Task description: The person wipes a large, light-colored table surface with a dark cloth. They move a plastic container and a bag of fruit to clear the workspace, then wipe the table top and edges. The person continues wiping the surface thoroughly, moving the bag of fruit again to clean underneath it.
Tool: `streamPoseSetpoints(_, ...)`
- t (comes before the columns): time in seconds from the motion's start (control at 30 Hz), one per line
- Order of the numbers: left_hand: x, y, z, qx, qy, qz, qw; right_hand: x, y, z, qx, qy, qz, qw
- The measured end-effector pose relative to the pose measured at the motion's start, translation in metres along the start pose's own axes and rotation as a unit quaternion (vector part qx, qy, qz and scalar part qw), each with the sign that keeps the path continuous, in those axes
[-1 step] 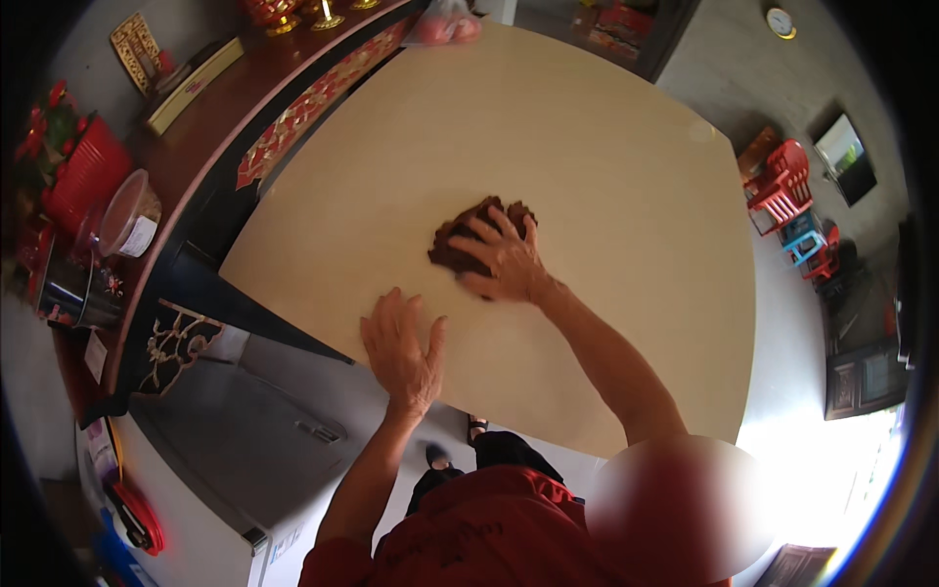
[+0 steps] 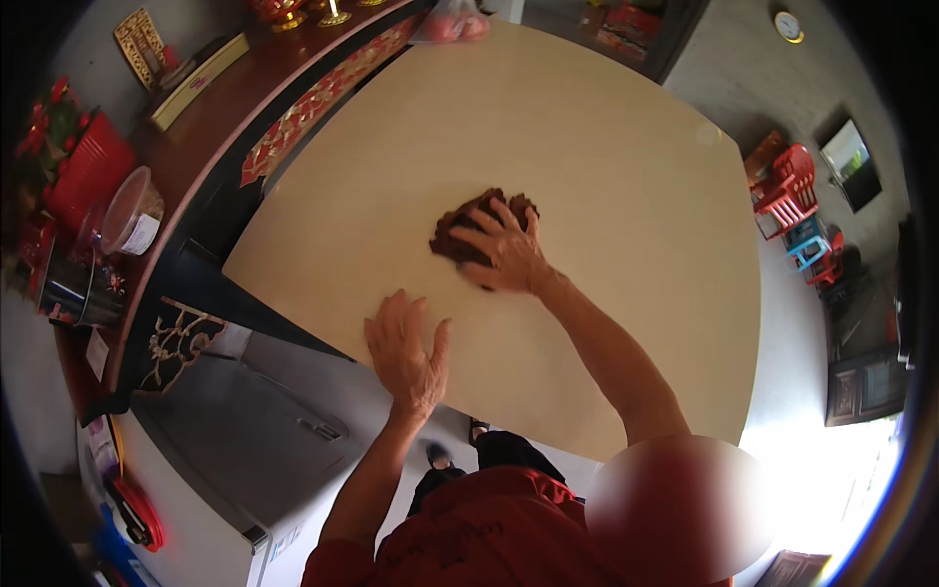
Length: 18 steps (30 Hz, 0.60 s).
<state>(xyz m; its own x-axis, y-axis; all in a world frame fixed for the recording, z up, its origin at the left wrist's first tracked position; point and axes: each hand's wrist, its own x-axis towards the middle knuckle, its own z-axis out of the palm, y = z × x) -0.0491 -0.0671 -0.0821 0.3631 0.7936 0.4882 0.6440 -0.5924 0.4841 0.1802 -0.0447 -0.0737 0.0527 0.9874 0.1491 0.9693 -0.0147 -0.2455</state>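
Currently, right hand point(image 2: 511, 256), fingers spread, lies over 1 bunched brown cloth point(image 2: 450, 231) on the table point(image 2: 626, 245); left hand point(image 2: 401, 354), thumb apart, is empty near the table's edge.

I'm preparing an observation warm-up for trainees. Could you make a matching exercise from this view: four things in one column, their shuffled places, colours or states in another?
Things
1. Right hand
2. Left hand
3. Cloth
4. Plastic bag

Places, colours or states
A. Close to the near edge of the table, holding nothing
B. At the table's far left corner, with pinkish-red things inside
C. Spread out on top of something soft
D. Dark brown and crumpled

Pairs: 1-C, 2-A, 3-D, 4-B
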Motion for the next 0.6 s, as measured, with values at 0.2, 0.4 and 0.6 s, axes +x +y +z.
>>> streamPoseSetpoints(0.2, 0.000, 0.000, -0.008, -0.016, -0.007, -0.034, 0.999, 0.091, -0.014, 0.009, 0.006, -0.025, 0.058, 0.998)
streamPoseSetpoints(0.4, 0.003, 0.002, -0.006, -0.043, 0.047, -0.029, 0.998, 0.053, -0.058, 0.037, -0.002, 0.106, -0.068, 0.992)
streamPoseSetpoints(0.6, 0.003, -0.002, 0.004, -0.041, 0.059, -0.024, 0.997, -0.071, -0.076, 0.007, -0.012, 0.090, -0.146, 0.985)
